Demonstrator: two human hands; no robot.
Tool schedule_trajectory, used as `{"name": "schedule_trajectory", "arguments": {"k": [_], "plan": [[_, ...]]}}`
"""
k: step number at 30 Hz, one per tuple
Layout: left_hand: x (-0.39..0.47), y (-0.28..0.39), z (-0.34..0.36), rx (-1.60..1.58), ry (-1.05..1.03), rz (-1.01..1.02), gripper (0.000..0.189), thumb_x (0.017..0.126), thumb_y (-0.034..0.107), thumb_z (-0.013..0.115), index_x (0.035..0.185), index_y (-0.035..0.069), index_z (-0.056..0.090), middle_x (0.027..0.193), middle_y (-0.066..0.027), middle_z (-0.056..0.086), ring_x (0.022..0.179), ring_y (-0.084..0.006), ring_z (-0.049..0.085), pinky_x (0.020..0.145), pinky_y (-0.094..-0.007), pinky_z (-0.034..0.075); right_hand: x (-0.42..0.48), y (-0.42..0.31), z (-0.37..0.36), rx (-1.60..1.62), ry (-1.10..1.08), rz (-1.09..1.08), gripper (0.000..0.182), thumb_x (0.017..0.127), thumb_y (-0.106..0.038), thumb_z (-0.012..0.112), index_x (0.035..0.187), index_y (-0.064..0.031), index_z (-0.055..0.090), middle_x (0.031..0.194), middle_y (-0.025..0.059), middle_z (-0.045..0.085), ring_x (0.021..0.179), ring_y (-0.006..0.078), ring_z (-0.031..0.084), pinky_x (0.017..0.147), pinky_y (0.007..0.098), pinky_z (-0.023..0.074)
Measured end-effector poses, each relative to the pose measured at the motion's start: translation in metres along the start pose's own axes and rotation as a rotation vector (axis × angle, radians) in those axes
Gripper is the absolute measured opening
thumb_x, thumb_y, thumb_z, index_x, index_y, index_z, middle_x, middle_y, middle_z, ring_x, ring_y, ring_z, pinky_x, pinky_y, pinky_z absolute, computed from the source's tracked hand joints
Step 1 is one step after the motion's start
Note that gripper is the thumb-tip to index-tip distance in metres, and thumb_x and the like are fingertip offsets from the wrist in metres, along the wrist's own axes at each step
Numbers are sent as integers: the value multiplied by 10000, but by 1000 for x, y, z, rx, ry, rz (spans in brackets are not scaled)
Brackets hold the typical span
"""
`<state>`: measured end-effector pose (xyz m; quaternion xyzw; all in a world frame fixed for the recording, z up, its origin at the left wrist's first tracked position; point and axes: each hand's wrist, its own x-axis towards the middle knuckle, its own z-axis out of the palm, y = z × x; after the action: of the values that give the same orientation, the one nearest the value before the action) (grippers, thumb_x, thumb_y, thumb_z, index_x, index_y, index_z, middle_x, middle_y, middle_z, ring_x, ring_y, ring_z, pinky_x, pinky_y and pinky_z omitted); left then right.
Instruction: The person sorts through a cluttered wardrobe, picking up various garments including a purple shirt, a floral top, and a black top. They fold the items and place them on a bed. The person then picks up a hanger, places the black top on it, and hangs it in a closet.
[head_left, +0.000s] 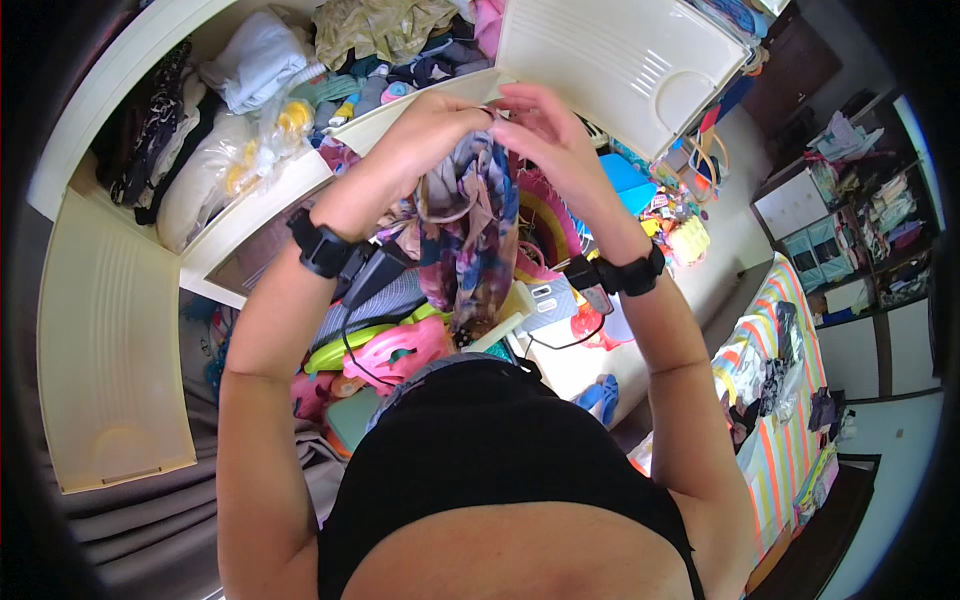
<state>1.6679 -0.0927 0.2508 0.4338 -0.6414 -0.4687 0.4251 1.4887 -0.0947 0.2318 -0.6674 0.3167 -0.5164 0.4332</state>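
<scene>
A crumpled multicoloured patterned cloth (472, 232), possibly a scarf or garment, hangs in front of me. My left hand (442, 131) is closed on its gathered top edge. My right hand (546, 131) meets it there, thumb against the cloth's top and the other fingers spread. Whether the right hand also grips the cloth is hard to tell. Behind both hands is a cream plastic storage cabinet, its left door (112, 337) and right door (622, 67) swung wide. Folded and heaped clothes (390, 37) fill it, beside a clear plastic bag (259, 150) with yellow items.
Below the cloth lie a pink slotted plastic object (405, 349) and other clutter. Toys (682, 236) and a light blue plastic piece (624, 180) are piled to the right. Blue slippers (600, 397) rest on the floor. Farther right stands a bed with a striped sheet (772, 480).
</scene>
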Motion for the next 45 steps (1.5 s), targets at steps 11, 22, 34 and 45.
{"name": "schedule_trajectory", "arguments": {"k": [11,22,34,45], "plan": [[36,37,-45,1134,111,549,384,669,-38,577,1028,49,684,993,-203,659,959,-392,613,871,-432,486,27,-6,-50,-607,137,-82,260,824,-133,599,1052,-22,653,960,133,696,887,238,664,802,349,501],[62,74,17,754,-295,497,405,820,178,593,1211,73,594,1006,-211,652,989,-323,615,884,-408,481,-43,-115,-225,-863,442,-168,218,890,-34,567,1082,-49,672,871,-28,656,763,67,559,712,199,455],[111,136,236,773,-193,1029,230,840,236,566,821,36,676,802,-205,658,722,-360,652,674,-456,508,-225,-221,-345,-1412,961,0,248,900,-164,649,1119,-53,683,936,58,687,836,78,605,725,230,476],[132,116,237,485,-69,1228,165,866,147,563,821,13,648,771,-168,622,776,-328,612,678,-393,480,-233,-187,-302,-1738,779,-67,221,848,-142,619,1044,-61,679,914,187,647,859,382,622,750,392,495]]}}
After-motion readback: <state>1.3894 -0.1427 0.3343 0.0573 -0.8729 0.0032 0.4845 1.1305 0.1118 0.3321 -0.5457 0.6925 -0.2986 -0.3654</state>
